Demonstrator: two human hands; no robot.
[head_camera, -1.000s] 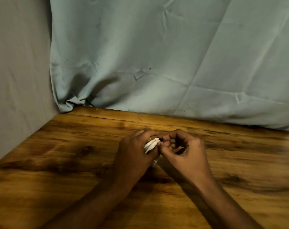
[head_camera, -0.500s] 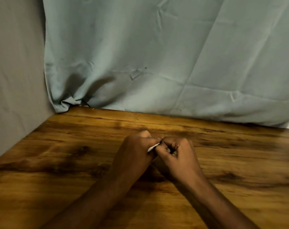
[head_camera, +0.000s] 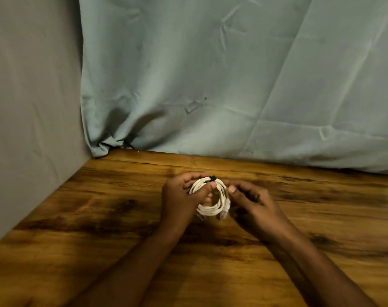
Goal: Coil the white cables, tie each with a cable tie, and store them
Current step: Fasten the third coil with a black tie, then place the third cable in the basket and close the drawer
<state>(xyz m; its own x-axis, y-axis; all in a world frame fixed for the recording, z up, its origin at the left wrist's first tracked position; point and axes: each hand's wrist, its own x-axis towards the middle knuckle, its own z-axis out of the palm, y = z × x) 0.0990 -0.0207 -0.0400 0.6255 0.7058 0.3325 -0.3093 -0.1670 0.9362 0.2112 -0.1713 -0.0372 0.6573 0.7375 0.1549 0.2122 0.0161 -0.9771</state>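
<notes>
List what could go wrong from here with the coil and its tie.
1. The black cable tie binds the white cable coil at one spot on top only; the lower loops look loose and may spring apart.
2. The connector ends stick out at the coil's lower right and might snag during storing.
3. The left hand holds the coil while the right hand only touches its edge; the coil could slip onto the wooden table.

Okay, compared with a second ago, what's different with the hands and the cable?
The hands have drawn apart, baring the white cable coil, earlier almost hidden between them. The left hand grips the coil's left side; the right hand only touches its right edge. The black tie shows on top. The wooden table is unchanged.
</notes>
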